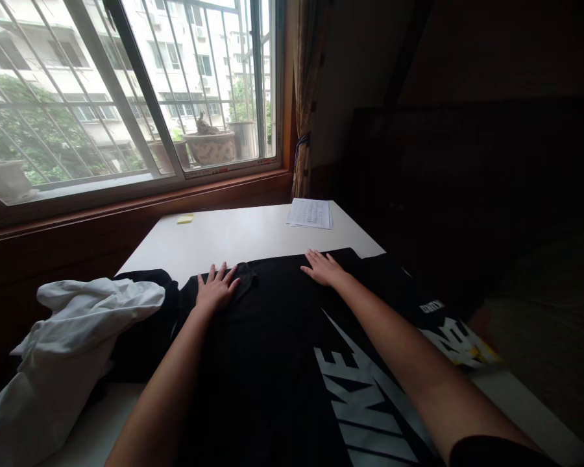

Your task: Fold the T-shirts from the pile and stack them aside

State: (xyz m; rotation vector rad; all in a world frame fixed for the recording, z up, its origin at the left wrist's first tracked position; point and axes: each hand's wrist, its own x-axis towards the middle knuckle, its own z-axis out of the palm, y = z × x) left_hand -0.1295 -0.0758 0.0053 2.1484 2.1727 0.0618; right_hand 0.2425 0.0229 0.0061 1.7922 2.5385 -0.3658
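A black T-shirt (272, 337) with large grey lettering is spread over the white table (233, 230) in front of me. My left hand (217, 288) lies on its upper left part with fingers spread, beside a small fold of dark cloth. My right hand (322, 267) rests flat near the shirt's far edge, fingers stretched out. Neither hand grips the cloth. My right forearm passes over part of the lettering and hides some of it.
To the left lies a crumpled white garment (97, 311) over dark cloth. Another black garment with a white and yellow print (460, 344) lies at the right. Printed papers (310, 213) and a yellow sticky-note pad (185, 219) sit at the table's far side, below a barred window (209, 84).
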